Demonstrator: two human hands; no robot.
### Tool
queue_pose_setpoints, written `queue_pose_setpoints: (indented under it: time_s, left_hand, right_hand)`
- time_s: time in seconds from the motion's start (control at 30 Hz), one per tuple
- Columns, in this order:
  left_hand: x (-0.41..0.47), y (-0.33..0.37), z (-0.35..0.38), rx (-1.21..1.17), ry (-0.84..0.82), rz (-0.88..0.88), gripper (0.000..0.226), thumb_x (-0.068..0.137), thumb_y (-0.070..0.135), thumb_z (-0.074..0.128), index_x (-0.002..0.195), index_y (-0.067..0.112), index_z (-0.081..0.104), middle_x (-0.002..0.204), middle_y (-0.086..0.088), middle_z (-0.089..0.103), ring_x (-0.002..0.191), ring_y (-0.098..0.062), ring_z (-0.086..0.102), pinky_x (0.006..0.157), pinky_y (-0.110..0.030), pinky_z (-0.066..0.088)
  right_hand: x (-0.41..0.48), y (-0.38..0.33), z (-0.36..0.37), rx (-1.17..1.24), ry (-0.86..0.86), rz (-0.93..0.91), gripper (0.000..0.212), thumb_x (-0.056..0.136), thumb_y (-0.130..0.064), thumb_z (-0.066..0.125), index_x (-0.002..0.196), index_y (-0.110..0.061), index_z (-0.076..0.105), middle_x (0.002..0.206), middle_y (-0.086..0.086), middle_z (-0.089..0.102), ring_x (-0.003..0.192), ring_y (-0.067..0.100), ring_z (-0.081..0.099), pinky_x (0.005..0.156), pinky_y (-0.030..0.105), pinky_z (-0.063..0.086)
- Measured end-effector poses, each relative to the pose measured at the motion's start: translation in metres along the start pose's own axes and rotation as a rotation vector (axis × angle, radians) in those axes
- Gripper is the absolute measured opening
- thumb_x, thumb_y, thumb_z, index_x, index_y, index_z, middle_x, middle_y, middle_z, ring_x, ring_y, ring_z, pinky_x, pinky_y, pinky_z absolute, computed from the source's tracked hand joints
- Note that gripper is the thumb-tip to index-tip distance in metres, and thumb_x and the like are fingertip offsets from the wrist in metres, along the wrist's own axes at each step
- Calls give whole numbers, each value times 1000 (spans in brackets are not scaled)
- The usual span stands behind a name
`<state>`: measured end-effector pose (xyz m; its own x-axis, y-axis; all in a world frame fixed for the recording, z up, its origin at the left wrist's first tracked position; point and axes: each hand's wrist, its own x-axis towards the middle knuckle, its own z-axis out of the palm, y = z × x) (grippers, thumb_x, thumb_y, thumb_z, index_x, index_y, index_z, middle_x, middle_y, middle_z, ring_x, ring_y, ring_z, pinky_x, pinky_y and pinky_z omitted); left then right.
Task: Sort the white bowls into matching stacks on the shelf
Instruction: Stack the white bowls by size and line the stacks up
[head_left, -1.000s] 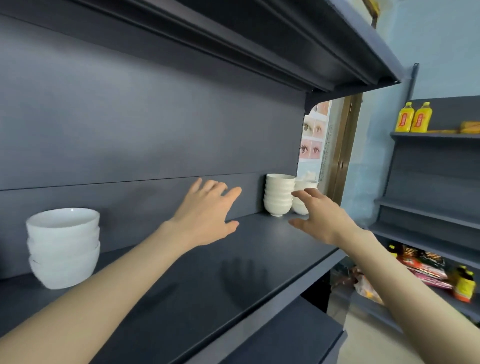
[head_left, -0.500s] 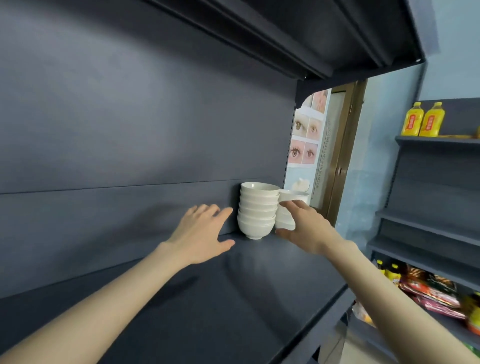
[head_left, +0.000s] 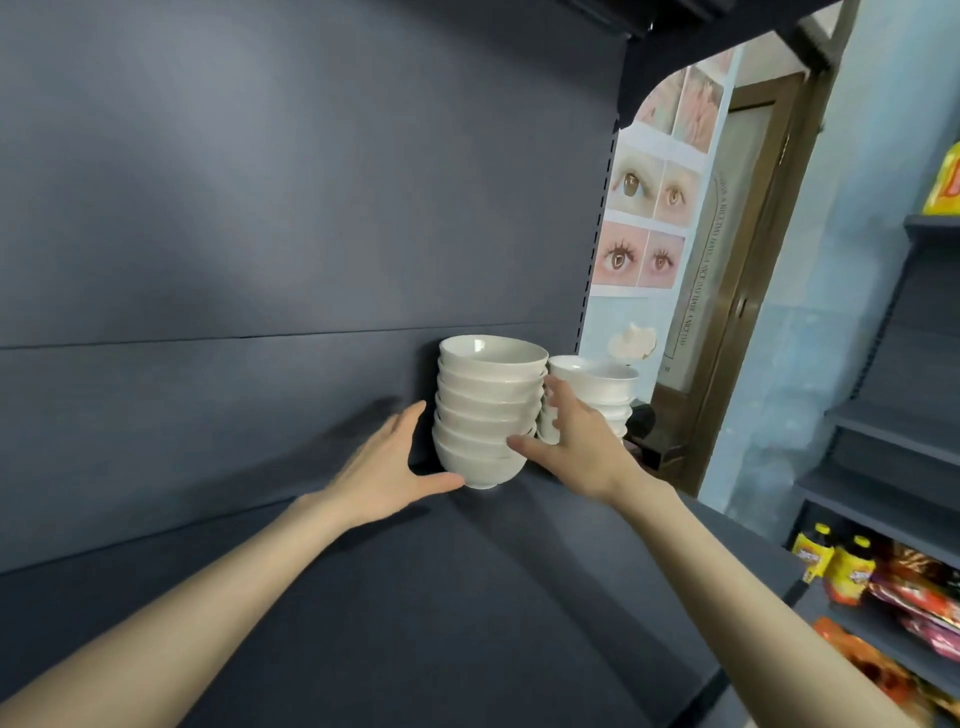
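A tall stack (head_left: 488, 410) of white bowls stands on the dark shelf (head_left: 467, 597), at its back edge against the rear panel (head_left: 260, 208) and near the right end. The stack holds roughly seven nested bowls, upright, with the bottom bowl's foot resting on the shelf. Just beside it on the right, nearer the right end, stands a second stack (head_left: 597, 389) of white bowls, lower than the first; its lower part is hidden behind the right hand, so the bowl count cannot be told. The left hand (head_left: 384, 473) is spread, palm facing the tall stack, with the thumb reaching under the bottom bowl's left side; the fingers point toward the rear panel beside the stack, and whether they touch it cannot be told. The right hand (head_left: 576, 447) is also spread and cups the right side of the tall stack: the thumb lies against the lower bowls at the front, and the fingers reach up into the gap between the two stacks. Both forearms extend from the bottom corners of the view over the shelf. Beyond the right end of the shelf hangs a poster (head_left: 649, 223) showing eyes, next to a brown door frame (head_left: 748, 260). Further right, a separate rack (head_left: 883, 431) carries yellow bottles (head_left: 831, 561) and coloured packets (head_left: 924, 603).
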<state>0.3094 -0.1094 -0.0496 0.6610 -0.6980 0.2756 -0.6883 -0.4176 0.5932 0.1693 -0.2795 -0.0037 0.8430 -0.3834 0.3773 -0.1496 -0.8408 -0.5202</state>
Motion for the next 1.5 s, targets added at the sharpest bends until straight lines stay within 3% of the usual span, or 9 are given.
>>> queue_pose_setpoints:
  time_s: [0.2,0.33,0.53,0.63,0.77,0.97,1.07,1.2,1.5]
  left_hand:
    - [27,0,36,-323,29,-104,115,50,50,86,145,26,26,141,11,43,124,-9,48,103,-31,42]
    - [37,-3,42,-444,59,-174,111,50,41,90,142,21,32,131,10,54,115,-9,57,100,-32,47]
    - [40,3,54,-540,123,-215,77,65,8,86,129,16,44,118,5,61,107,-12,62,88,-24,51]
    - [38,6,54,-542,174,-220,77,57,12,91,120,18,47,113,5,64,100,-9,64,84,-25,53]
    - [26,8,53,-494,236,-255,92,32,43,89,113,24,51,107,7,67,96,-12,67,85,-34,56]
    - [-1,6,43,-425,292,-283,78,51,26,94,113,25,46,101,10,63,95,-11,63,82,-29,53]
    - [-20,4,34,-431,279,-288,88,41,36,93,114,27,45,101,10,63,94,-10,63,81,-29,53]
    - [-43,-3,19,-434,253,-292,96,30,46,87,115,27,47,102,9,63,91,-11,65,79,-28,54]
    - [-68,-24,-11,-516,117,-245,90,39,29,91,121,26,53,111,2,69,97,-11,68,83,-25,54]
  right_hand:
    - [27,35,15,228,24,-100,76,83,-34,71,143,-18,27,109,-9,53,90,12,49,78,21,37]
    - [33,44,21,327,55,-136,75,83,-35,71,142,-18,28,114,-8,57,100,14,56,83,27,45]
    - [35,51,25,350,69,-174,80,82,-38,71,145,-20,25,122,-4,60,105,18,60,90,40,50]
    - [34,53,25,355,71,-210,82,81,-38,72,146,-25,24,124,-7,60,103,16,61,89,36,51]
    - [34,50,23,377,58,-199,83,80,-38,74,146,-26,26,118,-15,55,106,16,60,91,35,50]
    - [22,34,27,416,81,-146,82,73,-51,75,141,-28,34,111,-14,56,97,14,62,86,30,50]
    - [16,24,32,451,73,-113,86,70,-58,74,140,-29,35,113,-12,57,93,12,60,84,30,49]
    - [11,11,38,570,-27,-101,84,67,-58,76,137,-30,39,117,-8,54,92,6,56,76,21,44]
    - [13,-5,46,842,-443,-124,86,64,-47,78,139,-39,36,128,-19,59,118,3,56,94,29,51]
